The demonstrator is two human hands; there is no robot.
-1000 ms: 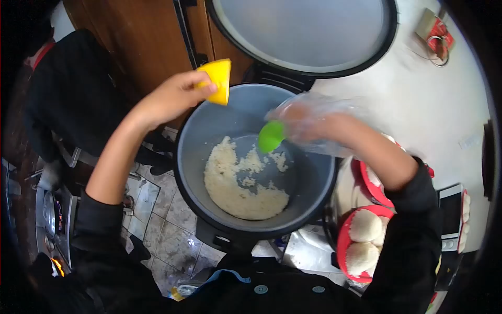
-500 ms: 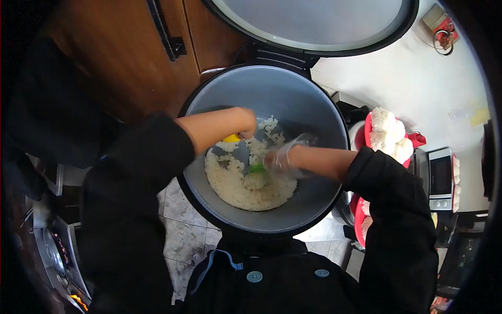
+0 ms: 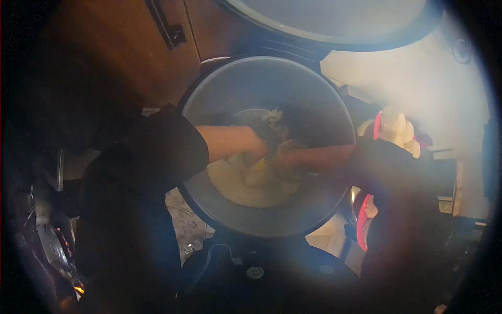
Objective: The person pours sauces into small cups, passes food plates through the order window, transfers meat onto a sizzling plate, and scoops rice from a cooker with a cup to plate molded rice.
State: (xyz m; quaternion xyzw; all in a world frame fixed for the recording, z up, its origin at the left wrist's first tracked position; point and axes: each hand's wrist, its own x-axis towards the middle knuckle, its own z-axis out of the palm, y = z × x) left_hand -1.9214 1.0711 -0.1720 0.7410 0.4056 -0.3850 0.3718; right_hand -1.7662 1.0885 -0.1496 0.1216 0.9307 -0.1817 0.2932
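Note:
A large round cooker pot point(image 3: 272, 222) with grey walls stands in front of me, holding white cooked rice point(image 3: 251, 191). Haze blurs the view. My left hand point(image 3: 253, 149) reaches into the pot, its fingers closed round a yellow utensil point(image 3: 259, 166) that points down at the rice; its exact kind is unclear. Close beside it, my right hand point(image 3: 285, 157), in a clear plastic glove, is low over the rice. Its fingers look curled, but what they hold is hidden; a green utensil showed there earlier.
The cooker's lid point(image 3: 334, 21) stands raised at the back. To the right, a red container point(image 3: 377, 125) holds rounded white rice portions point(image 3: 397, 128), with another red container point(image 3: 362, 225) nearer me. A wooden cabinet point(image 3: 115, 47) is at the left, and a small flame point(image 3: 79, 289) burns lower left.
Haze now covers the view. My left hand has moved right and down with the yellow utensil, close to my right hand. The green utensil no longer shows.

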